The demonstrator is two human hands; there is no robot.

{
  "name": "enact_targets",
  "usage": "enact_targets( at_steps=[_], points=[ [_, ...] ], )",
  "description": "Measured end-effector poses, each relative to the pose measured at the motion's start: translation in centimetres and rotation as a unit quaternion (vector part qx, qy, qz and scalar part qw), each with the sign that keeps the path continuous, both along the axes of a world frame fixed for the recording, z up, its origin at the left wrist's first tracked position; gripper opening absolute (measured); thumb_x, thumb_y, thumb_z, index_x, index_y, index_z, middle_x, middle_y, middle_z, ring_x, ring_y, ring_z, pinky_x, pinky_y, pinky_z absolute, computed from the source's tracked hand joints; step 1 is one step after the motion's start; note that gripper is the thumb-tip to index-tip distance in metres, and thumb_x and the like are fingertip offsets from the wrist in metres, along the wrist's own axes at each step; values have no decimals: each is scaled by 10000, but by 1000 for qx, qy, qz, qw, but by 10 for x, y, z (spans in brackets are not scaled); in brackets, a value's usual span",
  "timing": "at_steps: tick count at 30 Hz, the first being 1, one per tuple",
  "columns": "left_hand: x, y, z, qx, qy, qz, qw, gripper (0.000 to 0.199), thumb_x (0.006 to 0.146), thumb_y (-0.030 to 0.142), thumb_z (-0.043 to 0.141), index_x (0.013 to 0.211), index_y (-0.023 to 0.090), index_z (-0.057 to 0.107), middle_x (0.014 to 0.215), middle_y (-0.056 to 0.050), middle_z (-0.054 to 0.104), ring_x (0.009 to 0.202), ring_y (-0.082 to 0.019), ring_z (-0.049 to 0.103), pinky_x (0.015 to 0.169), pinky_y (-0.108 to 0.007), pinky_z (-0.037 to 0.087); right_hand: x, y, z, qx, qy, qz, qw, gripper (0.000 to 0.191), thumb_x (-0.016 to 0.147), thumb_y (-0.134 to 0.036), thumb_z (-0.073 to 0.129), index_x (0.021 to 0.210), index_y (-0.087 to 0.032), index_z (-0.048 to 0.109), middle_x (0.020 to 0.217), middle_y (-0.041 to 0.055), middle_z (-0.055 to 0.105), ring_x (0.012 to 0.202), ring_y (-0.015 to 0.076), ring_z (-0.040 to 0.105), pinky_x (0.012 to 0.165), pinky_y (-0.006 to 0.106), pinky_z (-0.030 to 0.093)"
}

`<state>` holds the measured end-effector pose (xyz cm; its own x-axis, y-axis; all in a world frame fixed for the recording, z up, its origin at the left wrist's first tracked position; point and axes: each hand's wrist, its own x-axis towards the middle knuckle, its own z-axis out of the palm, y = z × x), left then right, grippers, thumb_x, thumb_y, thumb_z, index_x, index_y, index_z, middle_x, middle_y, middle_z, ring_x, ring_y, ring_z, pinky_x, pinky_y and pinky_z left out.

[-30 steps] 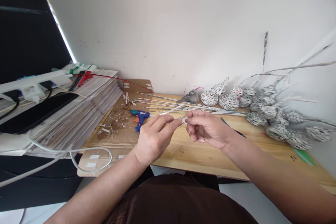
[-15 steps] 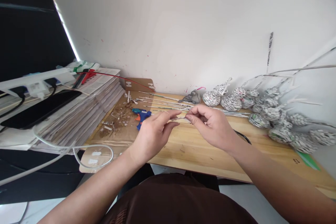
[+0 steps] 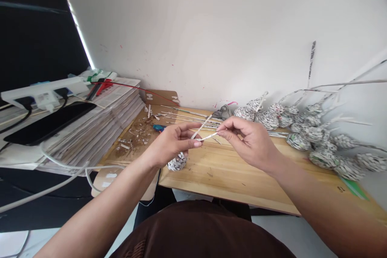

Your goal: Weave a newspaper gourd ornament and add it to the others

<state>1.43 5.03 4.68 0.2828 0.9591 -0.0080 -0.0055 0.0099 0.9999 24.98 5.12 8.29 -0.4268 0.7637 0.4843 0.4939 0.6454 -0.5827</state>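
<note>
My left hand (image 3: 173,141) is closed on thin white paper strips near the middle of the view, thumb against fingers. One paper strip (image 3: 203,125) sticks up and to the right from it. A second, speckled paper strip (image 3: 209,136) runs from my left fingertips to my right hand (image 3: 248,139), which pinches its other end. Below my left hand shows a small woven paper ball (image 3: 177,162), its top hidden by the fingers. The blue glue gun (image 3: 158,128) lies behind my left hand, mostly covered.
Woven paper balls (image 3: 322,157) with stems crowd the table's right side. Long paper sticks (image 3: 184,117) lie along the back, beside a grey lump (image 3: 223,112). On the left are a newspaper stack (image 3: 121,117), a black phone (image 3: 50,123), a power strip (image 3: 45,92) and a white cable (image 3: 65,165).
My left fingers have closed on the strips and moved slightly left and down. The strips and the paper ball below my left hand now show; the glue gun is more covered.
</note>
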Motion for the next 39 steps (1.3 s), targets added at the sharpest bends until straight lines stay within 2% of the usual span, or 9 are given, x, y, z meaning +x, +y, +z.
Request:
enact_targets(
  at_steps=[2, 5, 9, 13, 15, 20, 24, 33, 39],
  points=[
    [1, -1, 1, -34, -29, -2, 999, 540, 653, 286, 881, 1158, 166, 732, 791, -33, 720, 690, -140, 656, 550, -218, 495, 0, 0, 2, 63, -8, 0, 998, 81, 946, -237, 656, 887, -205, 701, 750, -21, 694, 587, 91, 522, 571, 241, 382],
    [7, -5, 0, 33, 10, 85, 996, 332, 658, 308, 883, 945, 167, 795, 690, -9, 694, 616, -111, 599, 572, -234, 473, -1, -1, 4, 75, 3, -24, 997, 80, 927, -238, 677, 863, -203, 709, 761, -8, 717, 602, 99, 553, 582, 250, 395],
    [15, -12, -5, 178, 103, 193, 959, 149, 732, 307, 832, 814, 183, 814, 721, -32, 734, 662, -140, 602, 609, -271, 446, -4, -2, 4, -127, 88, -35, 987, 162, 912, -320, 671, 813, -191, 663, 705, 4, 686, 583, 109, 565, 541, 246, 408],
    [17, -13, -7, 201, 98, 188, 956, 134, 742, 295, 824, 837, 201, 819, 826, -42, 789, 698, -156, 631, 640, -282, 464, -5, -1, 3, -295, 187, 7, 937, 289, 856, -422, 720, 754, -185, 589, 641, -7, 640, 507, 82, 501, 464, 220, 353],
    [17, -13, -6, 202, 97, 168, 960, 133, 731, 295, 830, 829, 205, 821, 823, -41, 795, 694, -156, 632, 629, -276, 464, -5, -1, 3, -326, 206, 11, 923, 311, 827, -439, 750, 758, -183, 586, 621, -18, 623, 493, 71, 477, 447, 205, 331],
    [21, -16, -4, 211, 74, 163, 961, 78, 735, 269, 821, 748, 197, 796, 723, -30, 767, 637, -139, 609, 585, -255, 457, -4, -3, 4, -325, 193, 15, 926, 317, 798, -425, 791, 764, -176, 598, 651, -16, 631, 519, 66, 501, 446, 191, 338],
    [24, -16, -9, 240, 74, 181, 951, 50, 751, 239, 810, 753, 196, 783, 735, -29, 757, 664, -140, 619, 598, -252, 472, -2, -2, 5, -409, 220, 32, 885, 363, 759, -455, 818, 760, -178, 584, 634, -27, 615, 524, 72, 514, 445, 184, 346],
    [25, -14, -1, 147, 53, 106, 982, 152, 743, 293, 818, 841, 177, 806, 779, -44, 784, 665, -148, 648, 598, -252, 505, -2, 2, 4, -286, 166, 44, 943, 225, 863, -367, 743, 857, -177, 623, 696, -16, 634, 586, 87, 535, 534, 212, 440],
    [29, -14, -5, 218, 111, 151, 958, 119, 811, 287, 773, 811, 169, 762, 731, -29, 741, 614, -124, 585, 578, -247, 453, -3, -1, 7, -249, 105, 31, 962, 148, 879, -312, 705, 863, -175, 651, 705, -8, 642, 588, 94, 544, 538, 223, 441]
  ],
)
